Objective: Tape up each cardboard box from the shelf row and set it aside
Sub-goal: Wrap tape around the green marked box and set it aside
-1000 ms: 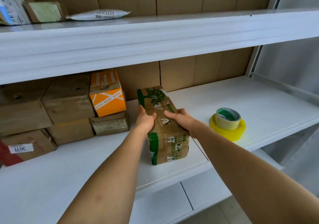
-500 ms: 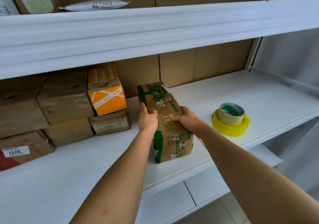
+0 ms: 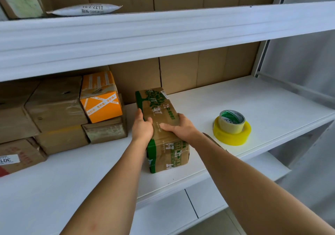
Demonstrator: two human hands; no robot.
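A long brown cardboard box with green print (image 3: 163,140) lies on the white middle shelf (image 3: 235,97), pointing away from me. My left hand (image 3: 142,126) grips its left top edge, thumb over the top. My right hand (image 3: 179,126) grips the box from the right, fingers across the top. Two tape rolls sit to the right: a small beige roll (image 3: 232,121) stacked on a wider yellow roll (image 3: 232,135). The row of other boxes (image 3: 56,104) is stacked at the left, with an orange box (image 3: 100,99) nearest my hands.
A brown box with a white label (image 3: 18,155) sits at the far left. The upper shelf (image 3: 163,28) overhangs and holds a white padded mailer (image 3: 85,10) and a small box (image 3: 21,5). A lower shelf (image 3: 199,204) shows below.
Both hands stay on the green-printed box, which has shifted slightly back on the shelf. My view has dipped then risen a little.
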